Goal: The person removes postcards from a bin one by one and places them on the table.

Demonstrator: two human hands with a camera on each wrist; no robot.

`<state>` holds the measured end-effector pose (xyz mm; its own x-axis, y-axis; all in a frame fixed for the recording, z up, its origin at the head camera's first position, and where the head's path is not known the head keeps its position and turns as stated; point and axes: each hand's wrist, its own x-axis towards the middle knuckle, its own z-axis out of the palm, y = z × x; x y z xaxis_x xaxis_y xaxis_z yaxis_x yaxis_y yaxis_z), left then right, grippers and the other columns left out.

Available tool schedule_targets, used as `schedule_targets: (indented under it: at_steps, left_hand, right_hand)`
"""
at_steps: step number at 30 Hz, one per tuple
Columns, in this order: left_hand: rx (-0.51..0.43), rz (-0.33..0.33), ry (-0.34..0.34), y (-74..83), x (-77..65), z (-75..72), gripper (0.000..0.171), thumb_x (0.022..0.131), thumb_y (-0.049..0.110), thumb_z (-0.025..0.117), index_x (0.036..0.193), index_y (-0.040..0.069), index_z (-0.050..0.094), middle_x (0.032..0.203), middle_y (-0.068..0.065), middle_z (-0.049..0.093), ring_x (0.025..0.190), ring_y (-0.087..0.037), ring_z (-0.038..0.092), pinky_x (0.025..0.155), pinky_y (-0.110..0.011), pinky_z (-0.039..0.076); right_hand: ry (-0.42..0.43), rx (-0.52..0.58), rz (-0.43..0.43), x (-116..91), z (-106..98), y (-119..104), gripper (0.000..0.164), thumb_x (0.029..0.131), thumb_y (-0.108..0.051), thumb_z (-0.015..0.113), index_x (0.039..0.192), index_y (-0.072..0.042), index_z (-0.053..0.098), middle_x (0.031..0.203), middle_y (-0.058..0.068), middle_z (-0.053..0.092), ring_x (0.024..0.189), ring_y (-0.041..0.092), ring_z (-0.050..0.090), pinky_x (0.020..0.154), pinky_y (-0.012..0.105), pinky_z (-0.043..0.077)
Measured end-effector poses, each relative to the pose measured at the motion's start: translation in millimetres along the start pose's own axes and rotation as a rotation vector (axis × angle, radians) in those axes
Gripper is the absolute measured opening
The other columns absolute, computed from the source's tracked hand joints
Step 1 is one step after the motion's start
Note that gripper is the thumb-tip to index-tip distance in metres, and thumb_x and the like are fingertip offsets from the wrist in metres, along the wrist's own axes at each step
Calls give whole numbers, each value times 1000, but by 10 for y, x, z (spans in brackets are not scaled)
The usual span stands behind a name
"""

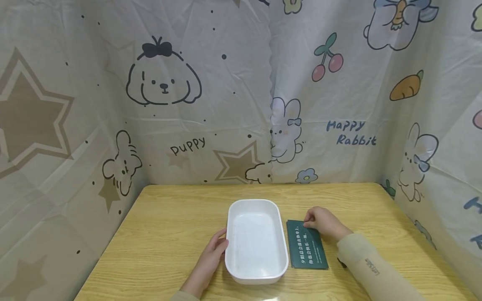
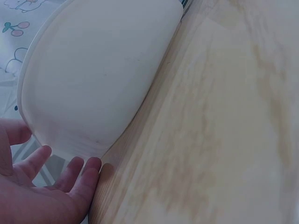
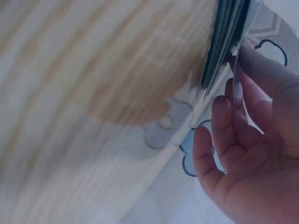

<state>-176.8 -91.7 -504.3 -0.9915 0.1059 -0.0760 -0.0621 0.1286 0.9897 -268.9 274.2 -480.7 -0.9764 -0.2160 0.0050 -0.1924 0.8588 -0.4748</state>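
Note:
A white rectangular plastic container (image 1: 257, 242) stands on the table, its inside bare. My left hand (image 1: 214, 251) is at its left side; in the left wrist view, relaxed fingertips (image 2: 93, 163) touch the outer wall (image 2: 98, 79) low down. To the right of the container lies a stack of dark green cards (image 1: 306, 246) with white Chinese writing on top. At the stack's far right corner, my right hand (image 1: 324, 221) pinches the top card between thumb and index finger. The right wrist view shows that card's corner (image 3: 237, 84) bent away from the other cards (image 3: 224, 42).
The light wood-grain table (image 1: 169, 217) reaches back to a cream curtain (image 1: 226, 83) printed with cartoon animals, stars and fruit. The curtain also hangs along the left and right sides. The container and the card stack sit close beside each other.

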Motion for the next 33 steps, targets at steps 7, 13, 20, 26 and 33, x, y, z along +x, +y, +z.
schedule_targets:
  at_steps: [7, 13, 20, 26, 33]
  left_hand:
    - [0, 6, -3, -5, -1, 0, 48, 100, 27, 44, 144, 9, 38, 134, -27, 51, 115, -33, 52, 98, -52, 46]
    - [-2, 7, -10, -4, 7, -2, 47, 100, 26, 44, 144, 9, 38, 133, -27, 51, 114, -33, 53, 99, -52, 45]
    - [-5, 9, -19, 0, 4, -2, 47, 101, 25, 43, 144, 9, 37, 132, -27, 51, 113, -32, 53, 99, -53, 45]
    - [-6, 8, -18, 9, -5, -2, 47, 101, 27, 43, 145, 9, 37, 133, -27, 51, 113, -33, 53, 99, -53, 45]
    - [-8, 9, -15, -3, 7, 0, 47, 100, 26, 44, 144, 9, 38, 133, -27, 51, 113, -32, 54, 98, -52, 45]
  right_hand:
    - [8, -41, 2, 19, 23, 26, 10, 80, -16, 74, 76, -14, 65, 74, 0, 59, 68, 15, 50, 64, 33, 48]
    - [22, -65, -29, 16, 13, 24, 10, 79, -15, 75, 76, -14, 65, 73, -1, 58, 67, 14, 50, 64, 33, 48]
    - [36, -83, -44, 2, 4, 12, 11, 78, -16, 76, 75, -15, 65, 73, -1, 58, 67, 14, 49, 64, 33, 48]
    - [59, -113, -46, -16, -8, -6, 13, 77, -18, 77, 75, -16, 64, 73, 1, 54, 68, 17, 47, 65, 36, 45]
    - [38, -77, -3, -24, -9, -37, 11, 78, -17, 76, 78, -15, 64, 74, 1, 57, 69, 17, 49, 65, 36, 47]
